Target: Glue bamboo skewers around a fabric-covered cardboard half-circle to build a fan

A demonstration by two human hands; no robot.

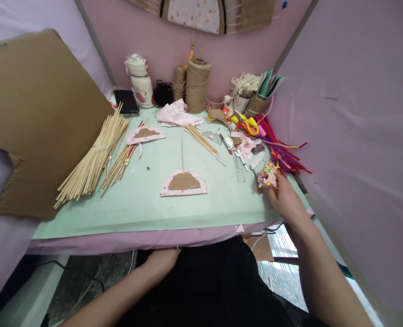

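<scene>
My right hand [286,193] is closed around a flower-patterned glue gun [268,175] at the table's right edge, by a bundle of fuzzy pipe cleaners [286,152]. Down at the front edge is my left hand [165,259]; its fingers are hidden by the cloth and the table edge. Mid-table lies a half-round cardboard piece [184,182] with a pink spotted fabric border, a thin wooden stick [182,152] extending from its top. A similar fabric-edged half-round [146,134] rests farther back on the left.
Wooden sticks [92,159] lie bundled on the left beside a large cardboard sheet [44,118]. Twine spools [197,86], a white bottle [141,84] and pink fabric [179,113] stand or lie at the back. Scissors [247,125], markers and a clear ruler [238,168] sit on the right.
</scene>
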